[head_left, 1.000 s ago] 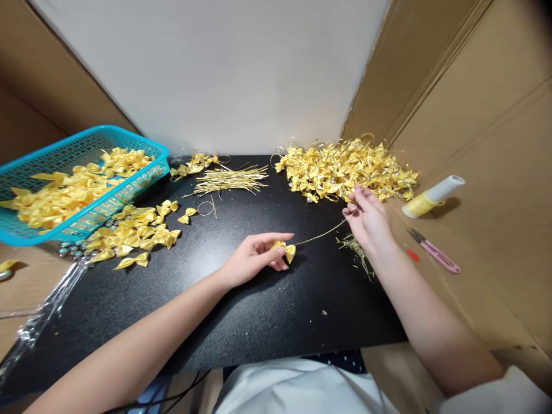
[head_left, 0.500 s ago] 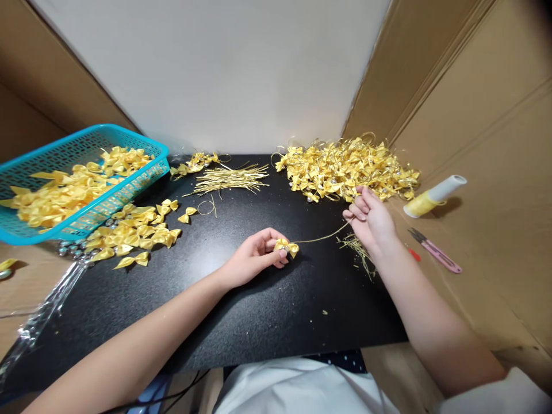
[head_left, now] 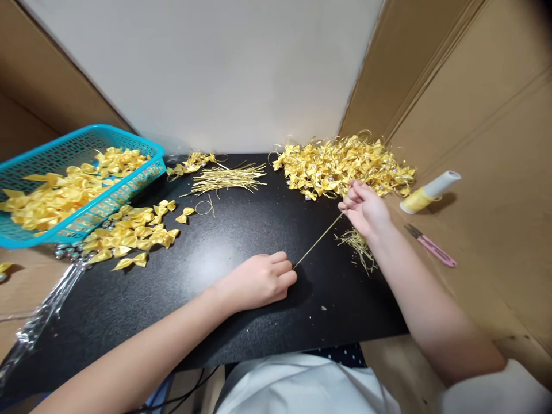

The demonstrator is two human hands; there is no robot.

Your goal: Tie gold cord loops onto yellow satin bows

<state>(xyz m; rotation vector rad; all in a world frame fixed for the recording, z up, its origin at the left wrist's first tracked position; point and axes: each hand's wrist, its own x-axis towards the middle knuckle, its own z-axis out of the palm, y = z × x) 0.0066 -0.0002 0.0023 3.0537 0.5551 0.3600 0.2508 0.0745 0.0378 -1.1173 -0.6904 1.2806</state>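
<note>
A thin gold cord [head_left: 318, 240] runs straight and taut between my two hands, over the black table [head_left: 207, 322]. My left hand [head_left: 265, 280] is closed in a fist at the cord's lower end, near the middle of the table; the bow it held is hidden inside the fingers. My right hand [head_left: 363, 208] pinches the upper end of the cord, just in front of the big pile of yellow bows with gold loops [head_left: 340, 164]. Below the right hand lie short gold cord scraps [head_left: 359, 247].
A turquoise basket [head_left: 160, 154] of yellow bows stands at the left. Loose bows [head_left: 133, 230] and silver bells [head_left: 64, 252] lie beside it. Cut gold cords [head_left: 228, 177] rest at the back. Pink snips [head_left: 435, 250] and a white tube [head_left: 442, 184] are at the right.
My left hand has moved down slightly and turned over into a fist, hiding the bow. The cord has gone from slack to taut. My right hand has shifted slightly.
</note>
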